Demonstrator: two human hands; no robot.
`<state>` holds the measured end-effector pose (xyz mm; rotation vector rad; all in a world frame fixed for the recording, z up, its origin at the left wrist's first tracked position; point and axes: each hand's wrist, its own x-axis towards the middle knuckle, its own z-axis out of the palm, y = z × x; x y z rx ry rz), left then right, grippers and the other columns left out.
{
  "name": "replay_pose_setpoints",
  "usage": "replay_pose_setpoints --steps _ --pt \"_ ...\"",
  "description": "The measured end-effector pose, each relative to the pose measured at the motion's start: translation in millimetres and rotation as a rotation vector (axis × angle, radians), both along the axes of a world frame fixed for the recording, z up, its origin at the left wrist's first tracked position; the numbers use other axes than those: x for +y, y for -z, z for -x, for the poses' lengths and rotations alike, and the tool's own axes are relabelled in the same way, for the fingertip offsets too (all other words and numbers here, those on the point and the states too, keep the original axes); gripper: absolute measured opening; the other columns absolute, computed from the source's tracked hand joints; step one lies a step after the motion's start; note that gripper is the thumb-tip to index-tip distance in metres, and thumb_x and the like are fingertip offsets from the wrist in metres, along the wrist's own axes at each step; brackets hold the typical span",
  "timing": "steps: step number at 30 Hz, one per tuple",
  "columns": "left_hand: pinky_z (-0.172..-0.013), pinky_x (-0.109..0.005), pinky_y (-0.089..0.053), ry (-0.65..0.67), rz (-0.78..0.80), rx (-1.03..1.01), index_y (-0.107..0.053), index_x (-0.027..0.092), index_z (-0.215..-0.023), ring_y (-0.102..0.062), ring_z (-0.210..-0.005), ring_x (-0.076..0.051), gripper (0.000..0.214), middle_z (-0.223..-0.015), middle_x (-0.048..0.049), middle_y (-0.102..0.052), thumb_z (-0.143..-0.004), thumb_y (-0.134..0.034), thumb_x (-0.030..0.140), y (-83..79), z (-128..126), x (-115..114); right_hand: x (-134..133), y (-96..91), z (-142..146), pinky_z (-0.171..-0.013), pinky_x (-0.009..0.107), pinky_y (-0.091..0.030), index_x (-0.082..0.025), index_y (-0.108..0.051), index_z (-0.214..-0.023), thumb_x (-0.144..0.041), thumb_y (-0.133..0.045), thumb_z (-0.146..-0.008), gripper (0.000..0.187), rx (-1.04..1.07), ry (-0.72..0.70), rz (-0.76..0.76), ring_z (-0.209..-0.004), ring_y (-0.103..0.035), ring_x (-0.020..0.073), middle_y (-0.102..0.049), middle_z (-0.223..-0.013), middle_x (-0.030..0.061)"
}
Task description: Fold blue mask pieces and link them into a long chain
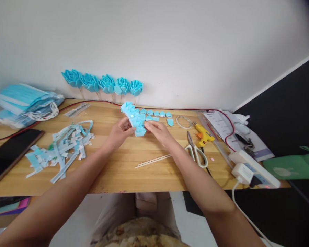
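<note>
Between my two hands, above the wooden table, is a blue folded strip (pixel 134 118) with a row of pointed petal shapes. My left hand (pixel 121 131) pinches its lower left edge, fingers curled. The fingertips of my right hand (pixel 158 131) close on its lower right edge. Just behind the strip, small blue petal pieces (pixel 156 114) lie in rows, with one loose piece (pixel 170 122) to the right. Two thin wooden sticks (pixel 152 161) rest on the table near my right forearm.
Several blue flowers on sticks (pixel 106 84) lean against the wall. Left are blue-white scraps (pixel 64 147), a phone (pixel 14 151) and bagged masks (pixel 23 103). Right are scissors (pixel 195 151), a yellow glue gun (pixel 204 134), a wire coil (pixel 184 122) and a power strip (pixel 257 171).
</note>
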<state>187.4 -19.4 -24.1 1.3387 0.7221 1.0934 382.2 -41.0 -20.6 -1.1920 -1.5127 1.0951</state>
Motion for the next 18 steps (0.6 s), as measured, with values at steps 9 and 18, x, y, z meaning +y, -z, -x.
replay_pose_setpoints --steps 9,18 --pt "-0.070 -0.028 -0.051 0.064 0.023 -0.036 -0.065 0.017 -0.099 -0.064 -0.076 -0.016 0.041 -0.087 -0.0034 -0.073 -0.067 -0.086 0.032 4.6 -2.5 2.1 -0.4 3.1 2.0 -0.064 0.025 -0.031 -0.020 -0.048 -0.066 -0.044 -0.061 -0.083 0.032 -0.128 -0.028 -0.063 -0.066 -0.038 0.0114 -0.042 -0.067 -0.0040" --pt "-0.073 -0.029 -0.051 0.034 0.044 -0.042 -0.066 0.016 -0.102 -0.065 -0.081 -0.017 0.040 -0.092 -0.0045 -0.073 -0.069 -0.084 0.030 6.2 -1.6 2.9 0.3 4.4 1.8 -0.077 0.027 -0.040 -0.019 -0.062 -0.076 -0.050 -0.058 -0.086 0.033 -0.057 -0.062 0.003 -0.080 -0.051 0.0156 -0.058 -0.079 -0.0001"
